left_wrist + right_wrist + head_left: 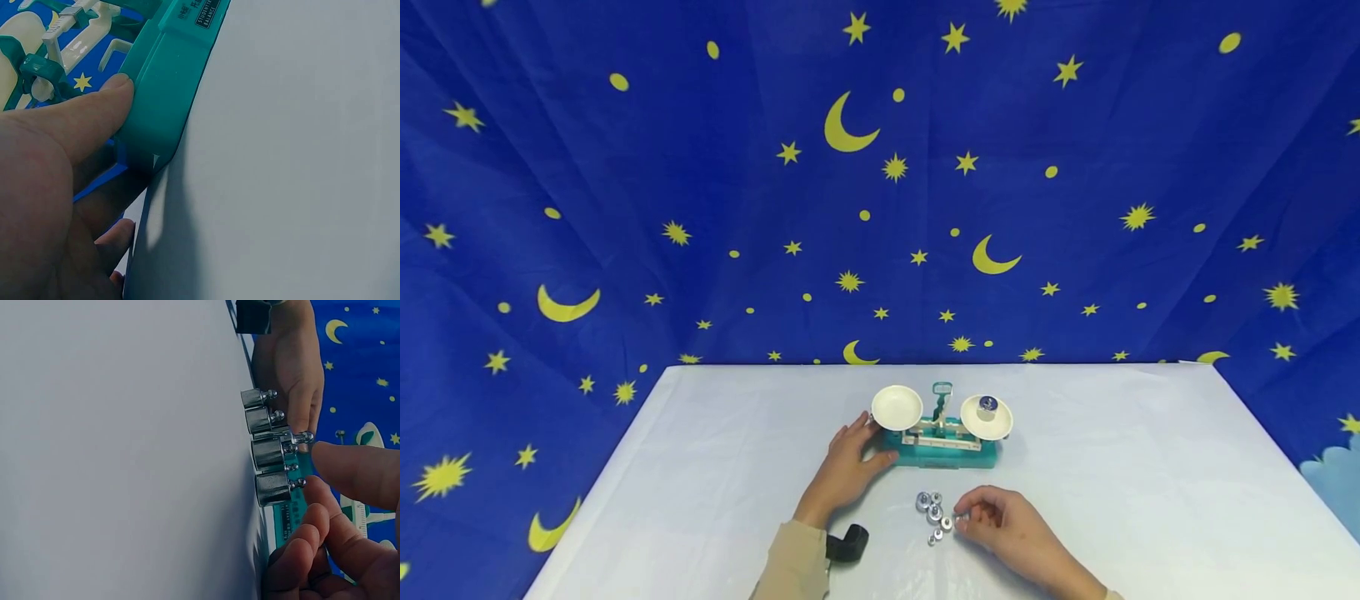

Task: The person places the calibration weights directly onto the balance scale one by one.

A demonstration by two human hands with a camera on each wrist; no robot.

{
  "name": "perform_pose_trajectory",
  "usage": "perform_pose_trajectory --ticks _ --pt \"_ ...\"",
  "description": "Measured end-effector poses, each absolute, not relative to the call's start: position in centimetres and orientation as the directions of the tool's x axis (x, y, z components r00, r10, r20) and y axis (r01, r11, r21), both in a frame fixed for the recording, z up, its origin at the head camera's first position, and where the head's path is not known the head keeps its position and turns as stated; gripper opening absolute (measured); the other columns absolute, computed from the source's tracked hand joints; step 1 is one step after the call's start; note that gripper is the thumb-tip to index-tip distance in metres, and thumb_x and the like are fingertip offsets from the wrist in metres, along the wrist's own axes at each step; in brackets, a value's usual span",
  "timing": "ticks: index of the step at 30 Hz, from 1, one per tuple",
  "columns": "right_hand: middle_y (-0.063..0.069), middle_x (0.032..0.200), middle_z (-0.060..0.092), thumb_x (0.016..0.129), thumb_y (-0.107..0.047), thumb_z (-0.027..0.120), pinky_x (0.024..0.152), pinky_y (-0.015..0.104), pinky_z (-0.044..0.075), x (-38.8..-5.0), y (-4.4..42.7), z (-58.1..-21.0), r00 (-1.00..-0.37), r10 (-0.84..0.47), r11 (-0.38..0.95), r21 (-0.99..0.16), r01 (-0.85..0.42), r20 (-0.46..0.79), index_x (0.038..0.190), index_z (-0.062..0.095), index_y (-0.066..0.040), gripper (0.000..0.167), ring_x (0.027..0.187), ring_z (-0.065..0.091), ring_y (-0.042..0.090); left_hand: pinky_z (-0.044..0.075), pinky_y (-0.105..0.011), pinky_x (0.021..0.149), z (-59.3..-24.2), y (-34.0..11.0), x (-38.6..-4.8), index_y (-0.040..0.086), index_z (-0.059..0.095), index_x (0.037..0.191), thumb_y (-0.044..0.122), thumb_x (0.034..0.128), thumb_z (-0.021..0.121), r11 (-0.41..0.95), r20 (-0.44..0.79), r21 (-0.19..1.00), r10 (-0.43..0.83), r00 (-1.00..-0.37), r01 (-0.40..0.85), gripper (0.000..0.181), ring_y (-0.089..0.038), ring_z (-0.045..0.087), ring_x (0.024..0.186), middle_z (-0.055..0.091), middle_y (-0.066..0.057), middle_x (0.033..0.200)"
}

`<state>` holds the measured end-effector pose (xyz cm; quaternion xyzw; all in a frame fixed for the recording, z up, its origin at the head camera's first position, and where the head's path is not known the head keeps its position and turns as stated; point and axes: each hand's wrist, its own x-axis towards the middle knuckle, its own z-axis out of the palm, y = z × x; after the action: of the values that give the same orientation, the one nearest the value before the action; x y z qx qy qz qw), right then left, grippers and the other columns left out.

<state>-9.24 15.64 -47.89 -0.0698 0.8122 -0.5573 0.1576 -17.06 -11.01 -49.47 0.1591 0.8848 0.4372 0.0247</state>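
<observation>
A green balance scale (942, 454) with two white pans stands on the white table. My left hand (850, 468) grips the left end of its base; in the left wrist view the thumb (119, 94) lies on the green edge, the fingers partly hidden behind. The left pan (897, 408) is bare. On the right pan (997, 427) sits a large silver weight (987, 406). Several smaller knobbed weights (935, 513) stand before the scale. My right hand (1011, 525) is beside them, thumb and forefinger apart around a small weight.
A black curved object (848, 543) lies beside the left sleeve (793, 560). Behind the white table (1105, 450) hangs a blue cloth (925, 192) with yellow moons and stars.
</observation>
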Motion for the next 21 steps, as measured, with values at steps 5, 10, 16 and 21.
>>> perform_pose_trajectory --ticks 5,10,16,21 --pt "0.0 0.079 0.058 0.087 -0.016 0.077 0.056 0.019 0.044 -9.25 15.66 -47.8 -0.938 -0.293 0.377 -0.924 0.067 -0.187 0.101 0.07 -0.004 0.02 0.067 0.051 0.007 0.011 -0.059 0.123 -49.44 -10.96 -17.1 -0.002 0.052 0.143 0.036 0.0942 0.069 0.57 0.094 0.78 0.304 -0.948 0.26 0.064 -0.04 0.029 0.147 0.046 -0.023 0.151" --pt "0.0 0.079 0.058 0.087 -0.015 0.077 0.055 0.02 0.044 -9.26 15.73 -47.86 -0.936 -0.299 0.382 -0.922 0.06 -0.185 0.101 0.07 -0.005 0.018 0.067 0.051 0.008 0.01 -0.058 0.123 -49.47 -11.02 -17.08 -0.001 0.053 0.143 0.036 0.0943 0.069 0.576 0.091 0.777 0.299 -0.95 0.256 0.063 -0.04 0.029 0.147 0.045 -0.022 0.151" --pt "0.0 0.079 0.057 0.088 -0.015 0.076 0.056 0.021 0.044 -9.31 15.71 -47.99 -0.939 -0.297 0.409 -0.912 0.041 -0.175 0.1 0.071 -0.006 0.016 0.067 0.051 0.008 0.009 -0.055 0.124 -49.46 -11.04 -17.13 0.0 0.052 0.144 0.035 0.0939 0.07 0.579 0.076 0.779 0.294 -0.953 0.241 0.063 -0.038 0.028 0.148 0.044 -0.021 0.152" --pt "-0.001 0.078 0.057 0.089 -0.015 0.075 0.056 0.021 0.044 -9.25 15.72 -48.02 -0.943 -0.293 0.432 -0.902 0.018 -0.159 0.098 0.071 -0.007 0.013 0.066 0.05 0.007 0.009 -0.055 0.124 -49.45 -11.0 -17.15 0.0 0.052 0.144 0.035 0.0939 0.069 0.575 0.077 0.782 0.293 -0.953 0.241 0.064 -0.038 0.028 0.148 0.044 -0.021 0.153"
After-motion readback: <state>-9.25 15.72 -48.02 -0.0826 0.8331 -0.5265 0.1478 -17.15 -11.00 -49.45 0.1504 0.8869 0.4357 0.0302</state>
